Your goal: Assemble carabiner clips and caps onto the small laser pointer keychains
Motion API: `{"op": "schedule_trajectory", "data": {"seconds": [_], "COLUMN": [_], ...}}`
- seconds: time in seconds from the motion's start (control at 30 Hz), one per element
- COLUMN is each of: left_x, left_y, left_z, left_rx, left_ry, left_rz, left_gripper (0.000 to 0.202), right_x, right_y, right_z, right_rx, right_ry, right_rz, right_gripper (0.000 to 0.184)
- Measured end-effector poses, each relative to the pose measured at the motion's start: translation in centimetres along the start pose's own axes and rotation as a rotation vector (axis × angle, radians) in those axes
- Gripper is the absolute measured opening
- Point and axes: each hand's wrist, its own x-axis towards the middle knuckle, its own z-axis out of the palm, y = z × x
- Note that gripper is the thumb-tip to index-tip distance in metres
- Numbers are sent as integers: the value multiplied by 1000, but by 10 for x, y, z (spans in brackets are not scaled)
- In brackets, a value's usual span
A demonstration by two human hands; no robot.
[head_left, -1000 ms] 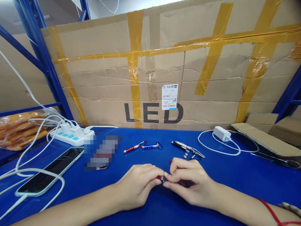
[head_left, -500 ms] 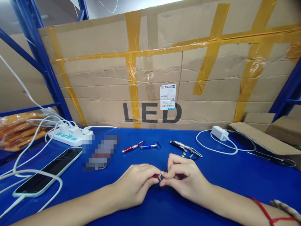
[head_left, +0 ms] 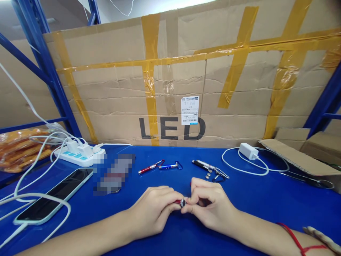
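Observation:
My left hand (head_left: 156, 209) is closed round a small red keychain flashlight (head_left: 179, 201), whose dark round end with a silver rim points at my right hand. My right hand (head_left: 210, 202) is pinched, its thumb and fingertips right at that end. A bit of red shows behind its knuckles, but what the fingers hold is hidden. Beyond the hands lie a red keychain flashlight (head_left: 147, 168) and a blue keychain flashlight (head_left: 167, 166), each with a clip. Farther right, black and silver flashlights (head_left: 204, 165) lie together, with small button cells (head_left: 208, 174) beside them.
At left are a phone (head_left: 55, 195), a white power strip (head_left: 82, 158) with tangled cables and a pixelated patch. A white charger (head_left: 248, 151) with its cable, scissors (head_left: 317, 182) and an open carton (head_left: 293, 156) sit right. A large taped cardboard box (head_left: 119, 92) stands behind.
My right hand has shifted slightly down, and a bit of red now shows at its knuckles. More of the button cells is visible. Both hands stay together at the flashlight's end.

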Motion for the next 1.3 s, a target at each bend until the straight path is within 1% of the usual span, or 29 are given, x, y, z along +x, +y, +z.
{"op": "schedule_trajectory", "data": {"seconds": [0.13, 0.3, 0.5, 0.67, 0.73, 0.8, 0.87, 0.9, 1.0, 1.07, 1.17, 1.23, 1.3], "left_x": [-1, 2, 5, 6, 6, 7, 8, 8, 9, 9, 9, 9, 9], "left_y": [-1, -3, -3, -4, -5, -5, -5, -4, -3, -2, -2, -2, -2], "left_z": [2, 2, 1, 1, 1, 1, 0, -1, -1, -2, -2, -2, -2], "left_rx": [2, -19, -107, -108, -112, -112, -108, -107, -112, -122, -136, -143, -147], "left_ry": [6, 32, -19, -3, 19, 44, 62, 68, 81, 82, 79, 76, 75], "left_rz": [-9, -41, -155, -228, -249, -270, -286, -292, -312, -322, -323, -324, -326], "left_gripper": [21, 21, 23, 24, 23, 22, 21, 21, 20, 20, 19, 19, 18], "right_x": [1, 4, 5, 4, 7, 12, 18, 21, 28, 29, 28, 27, 26], "right_y": [0, 1, 5, 6, 4, 1, -2, -4, -8, -9, -9, -9, -8], "right_z": [0, 0, 0, -2, -6, -13, -22, -26, -40, -47, -55, -57, -55], "right_rx": [3, 3, -15, -65, -134, -252, -417, -507, -703, -753, -787, -799, -796], "right_ry": [-14, 12, -3, -28, -63, -119, -201, -260, -461, -538, -582, -589, -575], "right_rz": [34, 80, 110, 162, 137, 73, 13, 7, 86, 176, 283, 315, 320], "right_gripper": [32, 35, 32, 29, 30, 33, 36, 36, 30, 24, 16, 13, 15]}}
